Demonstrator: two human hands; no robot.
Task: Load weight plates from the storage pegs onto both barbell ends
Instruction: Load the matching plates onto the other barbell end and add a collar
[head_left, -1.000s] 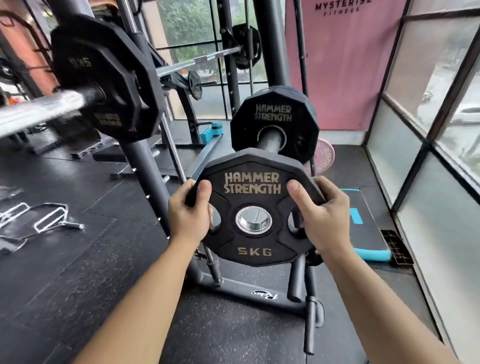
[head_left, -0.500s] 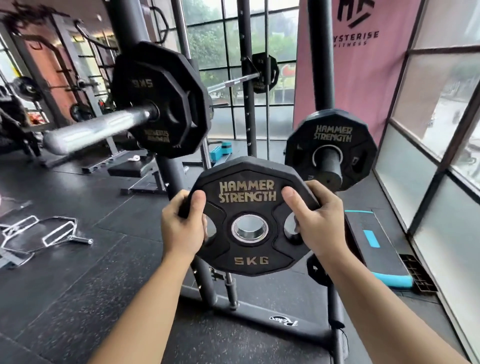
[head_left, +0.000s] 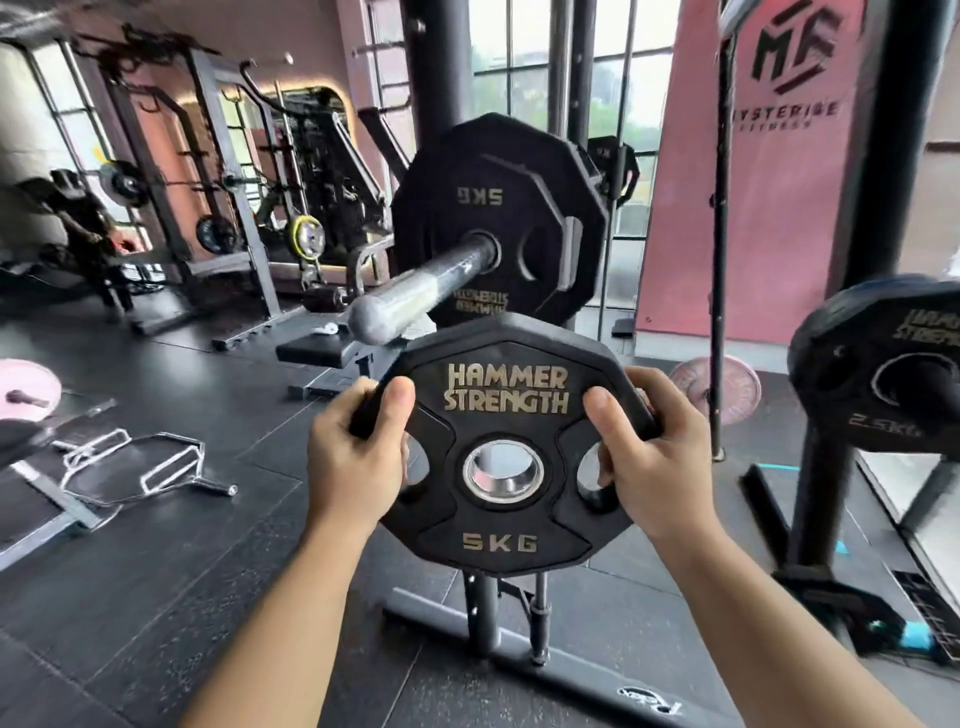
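I hold a black 5 kg weight plate (head_left: 506, 447) marked HAMMER STRENGTH upright in front of me. My left hand (head_left: 358, 457) grips its left edge through a grip hole, and my right hand (head_left: 649, 457) grips its right edge the same way. The silver barbell sleeve (head_left: 415, 296) points toward me just above and left of the plate's top edge. Another black 5 kg plate (head_left: 498, 223) sits on that sleeve, further back. A smaller black plate (head_left: 883, 364) hangs on a storage peg at the right.
The rack's dark upright and base (head_left: 483, 623) stand on the floor below the held plate. A hex bar (head_left: 140, 462) lies on the floor at the left. A pink plate (head_left: 727, 384) leans at the right. More racks fill the far left.
My view has swung left and I have carried the plate from the storage pegs toward the barbell end. The sleeve tip is now just above the plate; the peg plate has slid to the right edge.
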